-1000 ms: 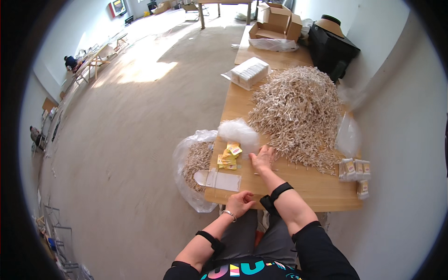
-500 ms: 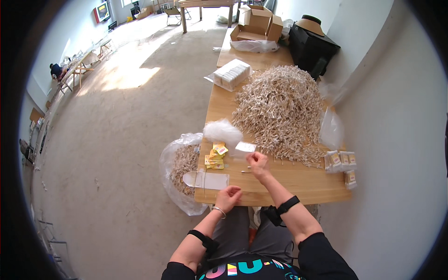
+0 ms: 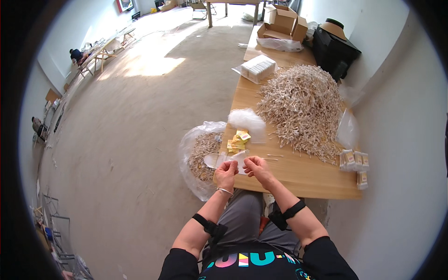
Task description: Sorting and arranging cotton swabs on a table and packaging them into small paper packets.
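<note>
both your left hand [image 3: 226, 173] and right hand [image 3: 259, 169] pinch what seems a clear bag [image 3: 241, 156], probably to steady it, with the swab heap [image 3: 303, 109] handily in reach.

What the left fingers [image 3: 233, 165] and right fingers [image 3: 250, 161] pinch is too thin and clear to make out. Part of the white sheet [image 3: 212, 161] is hidden behind them. The surface [image 3: 322, 182] hides one side of the swab bag [image 3: 185, 140]. The print on the yellow cards [image 3: 236, 143] is too small to read. The top edge cuts off the screen [image 3: 125, 4]; the lower edge, the shirt [image 3: 249, 262].
</note>
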`<action>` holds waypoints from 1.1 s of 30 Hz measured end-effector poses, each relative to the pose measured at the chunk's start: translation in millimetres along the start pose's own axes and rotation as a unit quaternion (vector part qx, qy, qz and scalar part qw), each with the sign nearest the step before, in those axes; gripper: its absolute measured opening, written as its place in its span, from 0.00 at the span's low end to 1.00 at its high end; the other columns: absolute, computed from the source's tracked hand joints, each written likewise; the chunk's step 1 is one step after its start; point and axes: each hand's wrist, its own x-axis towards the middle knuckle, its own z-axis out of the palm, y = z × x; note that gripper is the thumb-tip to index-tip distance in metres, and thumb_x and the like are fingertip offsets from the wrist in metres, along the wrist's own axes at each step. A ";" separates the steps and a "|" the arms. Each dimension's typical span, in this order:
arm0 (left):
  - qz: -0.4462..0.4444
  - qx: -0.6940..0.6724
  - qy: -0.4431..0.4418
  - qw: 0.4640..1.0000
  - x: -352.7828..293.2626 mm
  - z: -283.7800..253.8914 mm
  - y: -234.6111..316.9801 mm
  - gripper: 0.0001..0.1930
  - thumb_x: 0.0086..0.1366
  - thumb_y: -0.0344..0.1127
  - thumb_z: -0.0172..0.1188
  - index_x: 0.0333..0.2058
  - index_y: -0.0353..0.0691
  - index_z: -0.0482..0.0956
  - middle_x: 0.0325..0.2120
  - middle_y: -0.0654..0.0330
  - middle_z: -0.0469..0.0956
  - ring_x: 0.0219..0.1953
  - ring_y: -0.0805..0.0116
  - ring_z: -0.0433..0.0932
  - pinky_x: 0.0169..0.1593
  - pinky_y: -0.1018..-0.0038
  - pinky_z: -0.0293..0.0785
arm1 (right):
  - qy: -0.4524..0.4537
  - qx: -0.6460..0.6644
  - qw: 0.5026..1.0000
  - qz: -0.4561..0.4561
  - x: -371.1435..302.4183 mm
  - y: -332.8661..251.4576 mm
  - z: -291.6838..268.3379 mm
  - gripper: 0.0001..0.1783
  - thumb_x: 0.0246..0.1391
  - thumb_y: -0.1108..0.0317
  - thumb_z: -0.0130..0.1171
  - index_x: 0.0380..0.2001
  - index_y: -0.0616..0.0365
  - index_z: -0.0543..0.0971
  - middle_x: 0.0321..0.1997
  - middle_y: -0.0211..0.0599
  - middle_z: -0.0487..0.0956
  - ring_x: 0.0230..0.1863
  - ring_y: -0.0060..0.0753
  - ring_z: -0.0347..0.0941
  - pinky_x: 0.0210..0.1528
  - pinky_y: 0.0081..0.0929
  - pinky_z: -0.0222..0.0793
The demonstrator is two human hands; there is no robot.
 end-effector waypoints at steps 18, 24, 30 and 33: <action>0.157 -0.007 0.037 0.987 -5.6 -17.0 17.6 0.07 0.60 0.31 0.61 0.32 0.34 0.73 0.32 0.61 0.77 0.28 0.75 0.77 0.35 0.79 0.78 | 0.018 0.067 0.996 -0.049 18.2 6.0 39.0 0.11 0.52 0.66 0.62 0.21 0.58 0.75 0.19 0.28 0.75 0.20 0.16 0.67 0.23 0.16 0.63; 0.056 0.058 0.030 0.996 3.4 -33.7 16.4 0.06 0.62 0.29 0.57 0.37 0.34 0.74 0.30 0.62 0.77 0.29 0.76 0.77 0.36 0.79 0.78 | -0.028 -0.063 0.988 -0.140 25.5 17.0 46.7 0.11 0.52 0.67 0.62 0.21 0.61 0.75 0.18 0.28 0.75 0.20 0.13 0.66 0.22 0.16 0.62; 0.226 0.201 0.087 0.949 7.1 -29.7 11.3 0.07 0.66 0.33 0.53 0.36 0.36 0.66 0.28 0.60 0.76 0.27 0.75 0.76 0.36 0.78 0.77 | 0.050 -0.314 0.919 -0.235 21.1 19.3 62.1 0.09 0.47 0.67 0.64 0.22 0.61 0.76 0.17 0.34 0.75 0.18 0.24 0.70 0.22 0.26 0.65; 0.231 0.215 0.077 0.946 5.1 -33.4 7.5 0.08 0.66 0.32 0.52 0.37 0.36 0.64 0.34 0.55 0.76 0.34 0.73 0.77 0.38 0.77 0.76 | 0.166 -0.331 0.897 -0.243 22.1 15.3 72.2 0.08 0.47 0.69 0.63 0.23 0.61 0.76 0.21 0.38 0.76 0.21 0.33 0.73 0.24 0.31 0.67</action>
